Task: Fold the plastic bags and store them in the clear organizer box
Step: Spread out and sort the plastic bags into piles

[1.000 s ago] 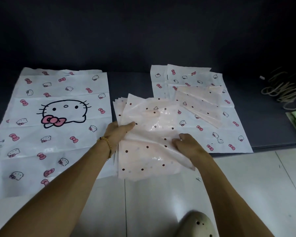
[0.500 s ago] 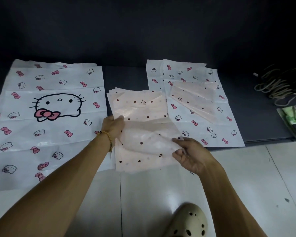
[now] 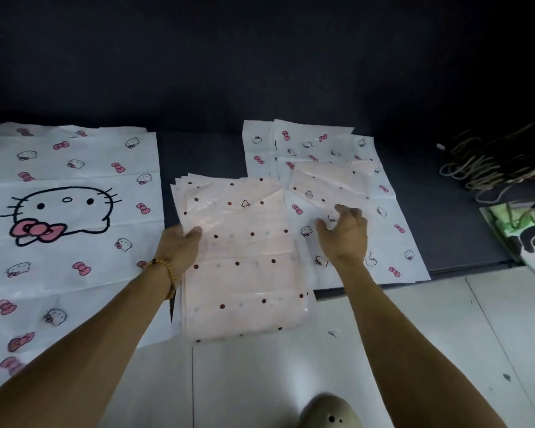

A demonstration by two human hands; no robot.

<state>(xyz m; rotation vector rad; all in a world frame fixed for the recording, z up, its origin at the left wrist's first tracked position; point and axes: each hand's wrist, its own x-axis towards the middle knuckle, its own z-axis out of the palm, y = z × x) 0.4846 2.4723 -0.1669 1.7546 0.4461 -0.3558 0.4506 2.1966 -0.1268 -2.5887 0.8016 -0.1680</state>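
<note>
Your left hand point(image 3: 181, 247) rests flat on the unfolded pink stack point(image 3: 241, 257); right hand point(image 3: 345, 231) hovers beside it, fingers apart; no box visible.

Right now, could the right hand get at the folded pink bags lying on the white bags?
Probably yes: the right hand hovers open just short of the folded pink bags, with nothing lying between.
</note>
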